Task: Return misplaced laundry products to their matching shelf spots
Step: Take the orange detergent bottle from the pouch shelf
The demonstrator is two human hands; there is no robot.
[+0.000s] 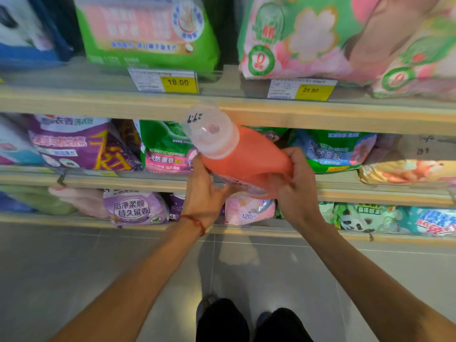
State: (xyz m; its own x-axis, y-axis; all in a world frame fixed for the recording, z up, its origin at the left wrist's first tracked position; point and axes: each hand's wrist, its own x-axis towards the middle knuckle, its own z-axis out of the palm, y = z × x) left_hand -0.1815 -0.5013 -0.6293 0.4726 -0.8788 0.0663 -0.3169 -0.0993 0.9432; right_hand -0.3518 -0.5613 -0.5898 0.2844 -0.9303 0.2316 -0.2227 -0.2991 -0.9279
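Note:
An orange-pink detergent bottle (243,157) with a clear cap (209,130) marked 27.9 is tilted up and to the left in front of the middle shelf. My left hand (206,193) cups it from below on the left, palm against its side. My right hand (294,183) grips the handle end at the lower right. Both hands hold the bottle in the air, a little in front of the shelves.
Wooden shelves (320,117) hold bags of washing powder: a green bag (148,33) and a pink-green bag (308,38) on top, purple (81,144), green (165,146) and blue-green bags (333,149) in the middle, more below. Yellow price tags read 18.00 (179,82) and 21.90 (312,90). Grey tiled floor (98,267) below.

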